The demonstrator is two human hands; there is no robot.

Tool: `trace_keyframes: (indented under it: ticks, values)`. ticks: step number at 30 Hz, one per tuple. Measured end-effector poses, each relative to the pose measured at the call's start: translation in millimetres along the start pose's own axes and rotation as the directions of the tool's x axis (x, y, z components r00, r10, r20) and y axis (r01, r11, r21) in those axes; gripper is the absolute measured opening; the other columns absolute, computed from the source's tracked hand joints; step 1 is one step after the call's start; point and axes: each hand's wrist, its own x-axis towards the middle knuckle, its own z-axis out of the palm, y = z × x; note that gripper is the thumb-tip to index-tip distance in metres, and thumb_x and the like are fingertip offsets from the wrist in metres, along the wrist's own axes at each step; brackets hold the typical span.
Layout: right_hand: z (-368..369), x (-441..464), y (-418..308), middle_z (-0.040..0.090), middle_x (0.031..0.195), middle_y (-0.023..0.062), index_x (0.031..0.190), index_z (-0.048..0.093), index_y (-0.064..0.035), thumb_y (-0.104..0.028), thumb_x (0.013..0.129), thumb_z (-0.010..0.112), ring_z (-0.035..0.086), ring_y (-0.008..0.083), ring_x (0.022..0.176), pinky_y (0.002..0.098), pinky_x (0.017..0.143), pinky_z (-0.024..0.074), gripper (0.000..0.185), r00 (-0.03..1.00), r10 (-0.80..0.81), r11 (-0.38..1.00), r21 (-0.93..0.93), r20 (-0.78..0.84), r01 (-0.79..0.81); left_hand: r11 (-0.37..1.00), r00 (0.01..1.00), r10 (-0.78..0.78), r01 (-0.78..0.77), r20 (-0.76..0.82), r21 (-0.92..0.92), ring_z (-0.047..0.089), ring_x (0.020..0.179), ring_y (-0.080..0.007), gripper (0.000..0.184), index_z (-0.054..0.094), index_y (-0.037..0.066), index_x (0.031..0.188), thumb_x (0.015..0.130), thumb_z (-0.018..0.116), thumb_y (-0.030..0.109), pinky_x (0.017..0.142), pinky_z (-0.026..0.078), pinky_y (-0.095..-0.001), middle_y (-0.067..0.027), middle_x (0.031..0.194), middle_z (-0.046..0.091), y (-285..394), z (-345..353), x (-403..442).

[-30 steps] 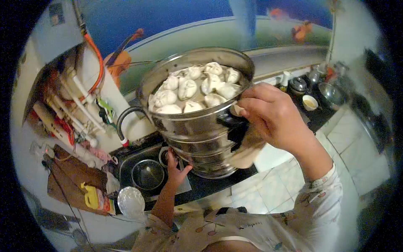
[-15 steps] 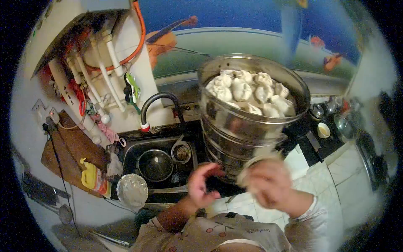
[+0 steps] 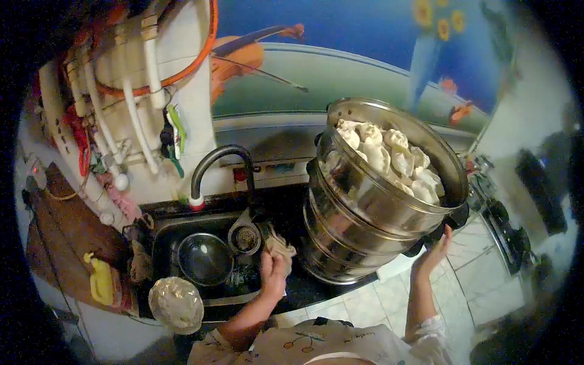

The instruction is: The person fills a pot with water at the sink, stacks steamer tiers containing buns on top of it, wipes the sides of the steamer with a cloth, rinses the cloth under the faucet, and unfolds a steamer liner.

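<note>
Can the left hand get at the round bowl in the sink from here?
Probably yes: nothing visible stands between the left hand and the round bowl, though the hand holds a cloth.

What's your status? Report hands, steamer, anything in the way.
Left hand holding cloth. Right hand open at steamer. Buns in top tier. Sink to its left.

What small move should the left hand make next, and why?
Probably set the cloth down on the counter beside the sink. The left hand holds that cloth, while only the right hand is at the side of the steamer stack, whose uncovered top is loaded with buns. Freed, the left could likely help steady it.
</note>
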Motion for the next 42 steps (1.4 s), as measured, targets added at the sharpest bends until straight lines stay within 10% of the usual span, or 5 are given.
trace_keyframes:
  ticks: [5,9,11,16,42]
  values:
    - [-44,-26,201,0.042,0.125,0.0017,0.123,0.039,-0.0112,-0.037,0.083,0.050,0.039,0.0185,0.112,0.0332,0.095,0.0306,0.049,0.464,0.555,0.614,0.035,0.691,-0.788,0.946,0.914,-0.030,0.157,-0.404,0.284,0.046,0.090,-0.0151,0.035,0.037,0.010,0.120,0.088,0.045,0.022,0.080,0.039,-0.0271,-0.0057,0.103,0.048,-127,-28,4]
    - [-34,-49,191,0.032,0.132,0.0072,0.128,0.031,-0.0047,-0.045,0.086,0.042,0.034,0.0227,0.117,0.0357,0.097,0.0282,0.059,0.543,0.543,0.700,0.011,0.641,-0.714,0.920,0.903,0.029,0.144,-0.429,0.364,0.038,0.114,-0.0247,0.052,0.023,-0.004,0.129,0.091,0.036,0.029,0.095,0.029,-0.0312,-0.0193,0.131,0.031,-126,2,-3]
    - [-47,-41,184,0.034,0.131,0.0098,0.128,0.032,-0.0064,-0.040,0.086,0.042,0.034,0.0242,0.117,0.0365,0.096,0.0305,0.054,0.589,0.450,0.837,-0.547,0.671,-0.017,0.894,0.876,0.095,0.134,-0.473,0.428,0.039,0.109,-0.0220,0.046,0.027,0.000,0.128,0.091,0.035,0.027,0.094,0.030,-0.0302,-0.0131,0.126,0.035,-130,4,-6]
    - [-13,-62,186,0.038,0.127,0.0099,0.125,0.035,-0.0059,-0.036,0.084,0.045,0.038,0.0251,0.113,0.0383,0.093,0.0337,0.052,0.536,0.644,0.634,0.012,0.546,-0.773,0.970,0.875,0.039,0.083,-0.483,0.228,0.047,0.084,-0.0247,0.037,0.039,-0.005,0.110,0.090,0.035,0.026,0.079,0.038,-0.0323,-0.0162,0.096,0.050,-117,18,1]
    - [-20,-110,171,0.054,0.086,0.0045,0.099,0.049,-0.0090,-0.027,0.083,0.053,0.053,0.0195,0.076,0.0313,0.064,0.0444,0.024,0.442,0.753,0.486,0.041,0.487,-0.873,0.813,0.892,0.258,0.007,-0.371,0.582,0.051,0.080,-0.0354,0.033,0.045,-0.002,0.095,0.090,0.035,0.029,0.071,0.038,-0.0399,-0.0213,0.086,0.055,-119,-24,90]
